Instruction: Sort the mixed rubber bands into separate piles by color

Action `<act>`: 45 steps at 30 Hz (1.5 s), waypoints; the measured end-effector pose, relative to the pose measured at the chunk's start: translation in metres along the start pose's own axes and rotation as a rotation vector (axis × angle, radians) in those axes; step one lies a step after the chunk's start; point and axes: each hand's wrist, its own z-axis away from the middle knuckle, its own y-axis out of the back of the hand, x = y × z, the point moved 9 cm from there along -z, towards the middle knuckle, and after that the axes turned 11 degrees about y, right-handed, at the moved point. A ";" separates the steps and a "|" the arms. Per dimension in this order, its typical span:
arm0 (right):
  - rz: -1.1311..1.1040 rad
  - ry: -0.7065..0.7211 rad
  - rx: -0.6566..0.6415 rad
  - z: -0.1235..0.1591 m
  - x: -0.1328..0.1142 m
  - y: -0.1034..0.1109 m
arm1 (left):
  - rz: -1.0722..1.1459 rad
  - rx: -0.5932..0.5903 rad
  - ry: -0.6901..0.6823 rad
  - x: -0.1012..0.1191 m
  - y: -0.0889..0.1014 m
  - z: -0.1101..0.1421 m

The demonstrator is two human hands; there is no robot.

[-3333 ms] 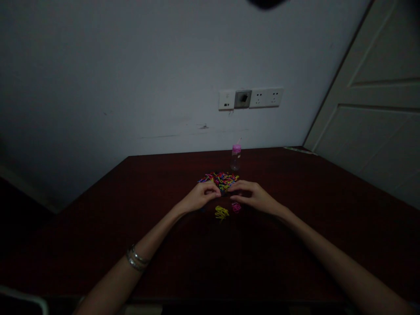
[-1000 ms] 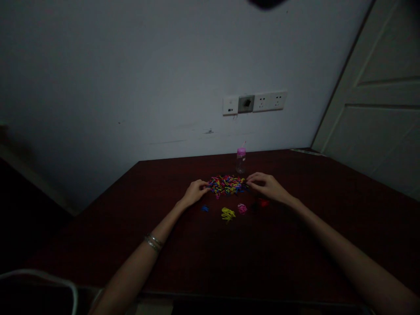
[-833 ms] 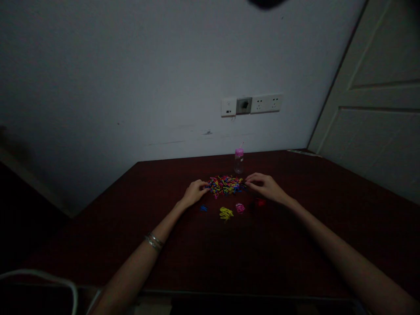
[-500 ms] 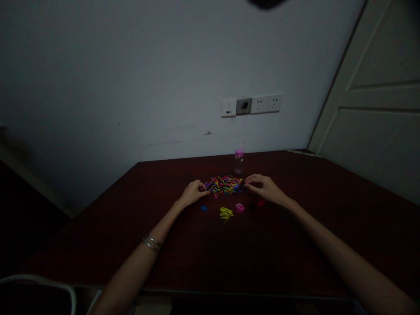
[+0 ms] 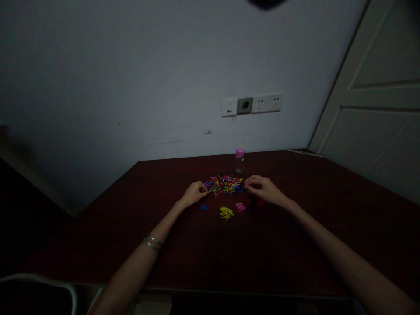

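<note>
A heap of small, many-coloured rubber bands lies on the dark red-brown table. At the heap's left edge is my left hand, thumb and fingers pinched, a yellow bit of band showing at the tips. My right hand is at the right edge, its fingertips drawn together; what they hold is too small to make out. Nearer to me lie sorted clusters: a few blue bands, a yellow bunch and a pink bunch. Something red is partly hidden under my right hand.
Behind the heap stands a clear bottle with a pink lid. The wall at the back carries a row of sockets. To the right, a pale panelled door borders the table.
The view has shifted very slightly. Both hands stay at the heap's edges with only small finger movements; the sorted clusters look the same.
</note>
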 end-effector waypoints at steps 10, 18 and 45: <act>0.014 0.044 0.008 -0.003 -0.012 0.000 | 0.095 0.056 -0.050 0.021 0.011 0.005; 0.046 0.180 0.020 -0.009 -0.053 -0.016 | 0.143 0.033 -0.241 0.087 0.008 0.029; 0.037 0.256 -0.133 -0.003 -0.067 -0.057 | 0.363 0.046 0.055 0.029 0.031 0.004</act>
